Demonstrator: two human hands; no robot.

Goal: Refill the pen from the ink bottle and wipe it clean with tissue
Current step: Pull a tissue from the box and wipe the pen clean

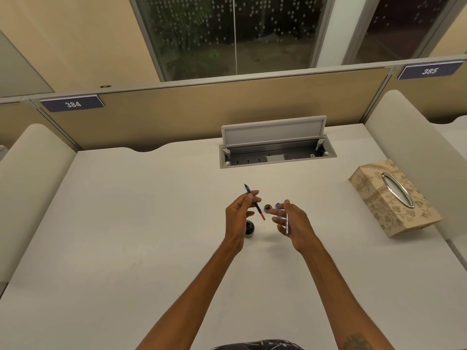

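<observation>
My left hand [240, 215] pinches the inner part of a pen [254, 202], nib pointing up and away, its red converter end pointing down. Just below that hand, partly hidden by it, the open dark ink bottle [250, 228] stands on the white desk [126, 236]. My right hand [290, 223] holds the silver pen barrel [287, 223] along the palm, with a blue piece [278, 205] at the fingertips. The bottle's round cap [267, 207] lies on the desk between my hands. A patterned beige tissue box [394, 198] sits at the right.
An open cable tray with a raised grey lid [274, 142] is set into the desk behind my hands. Cream side dividers [32, 178] stand left and right, and a tan back partition [202, 114] runs across the far edge.
</observation>
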